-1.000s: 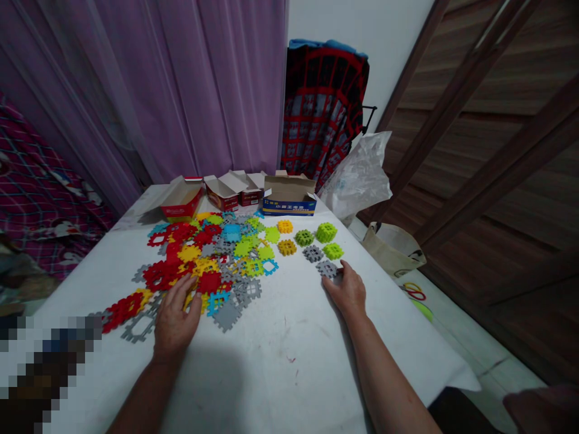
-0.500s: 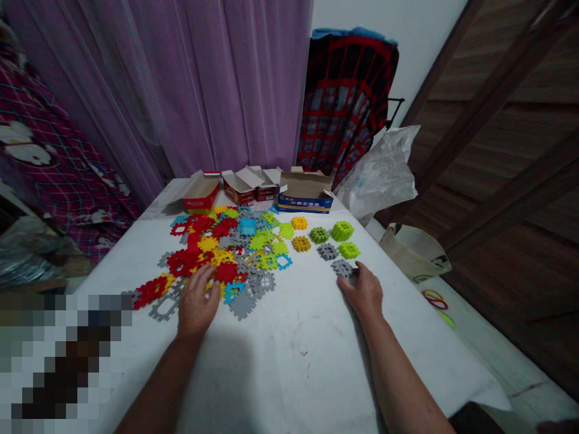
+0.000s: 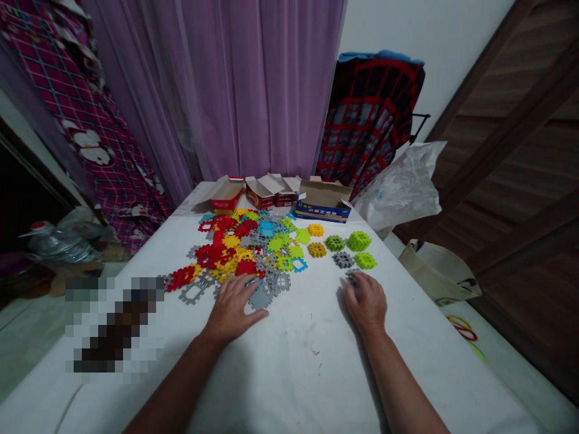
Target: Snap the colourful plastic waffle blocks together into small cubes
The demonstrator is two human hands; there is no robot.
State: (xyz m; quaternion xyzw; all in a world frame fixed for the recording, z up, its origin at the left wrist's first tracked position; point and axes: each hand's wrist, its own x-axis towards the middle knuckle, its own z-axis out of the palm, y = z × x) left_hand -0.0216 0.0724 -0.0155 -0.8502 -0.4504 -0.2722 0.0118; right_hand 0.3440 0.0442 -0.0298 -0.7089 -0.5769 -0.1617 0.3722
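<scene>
A loose pile of interlocking plastic tiles in red, yellow, grey, blue and lime green spreads over the left part of the table. My left hand lies over the pile's near edge, fingers spread, beside a flat grey tile. Farther right, my right hand curls its fingers round a grey interlocking tile, mostly hidden under them. Just beyond it are stacked grey tiles, lime stacks, a darker green stack and yellow stacks.
Open cardboard boxes line the table's far edge: a red one, dark red ones and a blue one. A clear plastic bag hangs at the right edge, above a beige bag. A pixelated patch covers the left side.
My left hand has shifted right along the pile's near edge, its fingers spreading. My right hand has closed over the near grey tile. The whole view has turned slightly left.
</scene>
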